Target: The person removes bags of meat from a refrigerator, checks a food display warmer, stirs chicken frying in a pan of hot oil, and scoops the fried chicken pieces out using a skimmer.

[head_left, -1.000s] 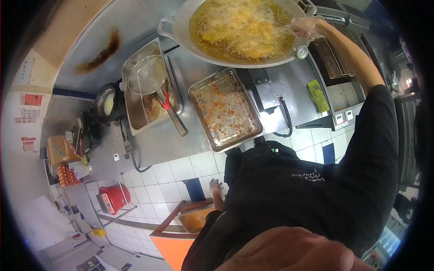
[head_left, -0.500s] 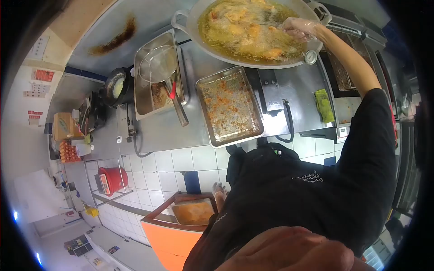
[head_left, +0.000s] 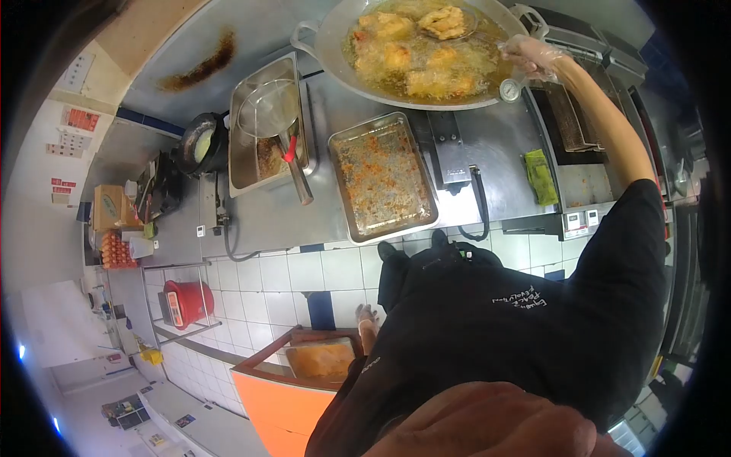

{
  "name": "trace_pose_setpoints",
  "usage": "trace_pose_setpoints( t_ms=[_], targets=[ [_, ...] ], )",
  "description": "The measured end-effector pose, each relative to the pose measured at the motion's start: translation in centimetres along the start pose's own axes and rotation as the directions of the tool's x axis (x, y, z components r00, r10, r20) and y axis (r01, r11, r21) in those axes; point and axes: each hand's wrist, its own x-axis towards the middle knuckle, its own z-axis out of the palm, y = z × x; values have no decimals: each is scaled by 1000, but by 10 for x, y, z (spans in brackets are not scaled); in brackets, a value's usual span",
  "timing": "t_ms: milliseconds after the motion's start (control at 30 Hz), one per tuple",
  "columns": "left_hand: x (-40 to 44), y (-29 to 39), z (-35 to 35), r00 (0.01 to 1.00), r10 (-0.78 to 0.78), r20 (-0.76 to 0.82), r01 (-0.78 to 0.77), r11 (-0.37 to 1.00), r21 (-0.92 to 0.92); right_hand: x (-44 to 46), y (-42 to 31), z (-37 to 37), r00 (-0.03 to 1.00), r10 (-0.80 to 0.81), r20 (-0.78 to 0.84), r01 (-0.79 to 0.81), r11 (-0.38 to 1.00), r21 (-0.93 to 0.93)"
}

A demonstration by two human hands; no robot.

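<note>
My right hand (head_left: 533, 57), in a clear glove, is closed around the handle of a wire skimmer (head_left: 474, 21) at the right side of a wide pan (head_left: 329, 52). On the skimmer lies a golden fried piece (head_left: 444, 23). Several other battered pieces (head_left: 440, 82) sit in the bubbling oil. A round dial thermometer (head_left: 510, 90) is at the pan's rim, just below my right hand. My left hand (head_left: 367, 314), also gloved, hangs low beside my body with its fingers apart, holding nothing.
A crumb-covered tray (head_left: 384, 179) lies below the pan. To its left, a strainer (head_left: 266, 108) rests over a deep metal container (head_left: 237, 164). A green cloth (head_left: 541, 177) is at the counter's right. A red bucket (head_left: 190, 303) and an orange-sided cabinet (head_left: 285, 407) stand lower left.
My right hand has shifted right, and the skimmer now shows with a fried piece on it. The pieces in the oil are more clearly visible. My left hand stays low and open.
</note>
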Motion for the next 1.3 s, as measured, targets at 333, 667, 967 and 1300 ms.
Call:
trace_pose_setpoints(
  t_ms=[333, 667, 967, 1300],
  targets=[
    [-14, 7, -2, 987, -152, -46, 141, 974, -178, 14, -15, 11, 949, -284, -137, -4, 424, -906],
    [-4, -35, -2, 990, 127, -54, -113, 970, 215, 59, 39, 16, 856, -516, -16, -161, -237, -958],
    [18, -33, -9, 870, 408, 275, -320, 43, 947, 70, -23, -11, 897, -441, -33, -50, -26, -998],
    [-10, -13, 8, 986, -123, -114, 114, 990, -84, 26, -34, 101, 891, -364, 272, 313, 59, -948]
  ],
)
